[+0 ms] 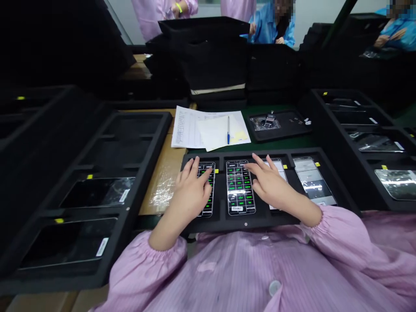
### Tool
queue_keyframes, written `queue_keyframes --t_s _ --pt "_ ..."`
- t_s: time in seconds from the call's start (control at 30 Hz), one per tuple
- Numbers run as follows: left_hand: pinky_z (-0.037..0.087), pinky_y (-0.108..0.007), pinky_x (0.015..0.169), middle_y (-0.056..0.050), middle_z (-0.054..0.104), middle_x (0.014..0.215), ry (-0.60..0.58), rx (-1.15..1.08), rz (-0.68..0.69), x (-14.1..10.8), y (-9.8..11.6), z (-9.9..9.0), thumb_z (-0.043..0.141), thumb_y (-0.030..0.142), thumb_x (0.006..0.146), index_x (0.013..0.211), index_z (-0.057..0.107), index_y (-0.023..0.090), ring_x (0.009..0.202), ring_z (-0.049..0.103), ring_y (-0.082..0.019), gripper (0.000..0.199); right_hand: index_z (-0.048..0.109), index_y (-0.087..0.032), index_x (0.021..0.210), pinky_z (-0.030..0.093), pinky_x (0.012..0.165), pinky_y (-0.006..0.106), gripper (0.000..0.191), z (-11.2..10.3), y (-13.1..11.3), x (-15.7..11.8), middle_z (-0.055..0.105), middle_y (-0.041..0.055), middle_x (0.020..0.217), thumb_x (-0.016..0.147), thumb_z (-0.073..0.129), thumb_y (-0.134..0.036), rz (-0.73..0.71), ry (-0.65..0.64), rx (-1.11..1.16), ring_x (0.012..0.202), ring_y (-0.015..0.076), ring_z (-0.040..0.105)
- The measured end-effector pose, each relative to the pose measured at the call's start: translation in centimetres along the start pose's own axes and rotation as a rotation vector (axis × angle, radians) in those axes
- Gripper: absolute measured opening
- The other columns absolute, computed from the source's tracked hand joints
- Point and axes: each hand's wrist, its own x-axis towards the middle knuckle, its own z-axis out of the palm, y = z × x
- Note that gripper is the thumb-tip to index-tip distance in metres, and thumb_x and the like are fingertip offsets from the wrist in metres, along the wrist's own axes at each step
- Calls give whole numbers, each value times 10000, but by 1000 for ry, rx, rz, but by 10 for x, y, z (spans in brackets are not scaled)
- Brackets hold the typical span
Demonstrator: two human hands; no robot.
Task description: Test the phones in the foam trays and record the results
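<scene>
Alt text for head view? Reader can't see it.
A left hand lies over the leftmost phone in a black tray of four; the right hand is over the third phone, a finger at the upper right of the second phone. Papers and a pen lie beyond.

Papers (190,123), black trays (266,219) on apparently green table (295,139)

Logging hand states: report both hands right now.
Left hand: open, empty, over the leftmost lit phone.
Right hand: open, empty, a fingertip over the next lit phone.
</scene>
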Motion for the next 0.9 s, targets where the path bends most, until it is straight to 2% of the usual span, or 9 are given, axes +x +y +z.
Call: queue_keyframes --t_s 0.17,0.3,0.47,0.6,0.77,0.9 --pt "333 -606 1156 -222 282 1607 19 21 -25 -4 -4 2 397 227 933 1392 567 114 1498 251 -390 503 510 -72 1300 152 1239 598 459 6 1 2 616 174 1323 865 365 -94 10 -10 -2 1498 292 261" --pt "337 -605 1153 -230 276 1607 38 18 -59 -7 -10 -1 383 215 940 1371 585 111 1503 234 -394 488 526 -49 1283 148 1235 608 449 10 0 3 636 191 1280 866 364 -87 9 -29 -26 1496 307 260" --pt "320 -604 1161 -220 251 1618 -33 14 -73 -3 -9 0 396 212 946 1402 566 145 1512 210 -386 491 522 -55 1302 152 1234 620 464 4 -8 -8 638 190 1287 867 362 -81 -29 53 -19 1493 301 272" --pt "290 -608 1171 -231 237 1619 -97 29 -76 -4 -5 0 414 217 948 1383 588 151 1519 172 -391 474 516 -59 1315 176 1234 609 467 5 -12 -17 650 187 1264 870 377 -83 -66 30 -26 1497 294 261" --pt "331 -619 1147 -219 226 1626 -10 15 -62 -22 -1 -2 402 223 954 1418 550 146 1518 181 -391 493 533 -46 1294 186 1229 613 446 8 -12 -21 676 191 1194 872 391 -79 -66 -27 -32 1493 308 267" --pt "363 -649 1113 -199 284 1611 9 14 -65 -33 0 6 401 217 950 1367 605 176 1501 231 -408 466 557 -69 1270 179 1237 594 421 3 -17 -29 706 165 1096 882 392 -81 -92 -21 25 1492 278 277"
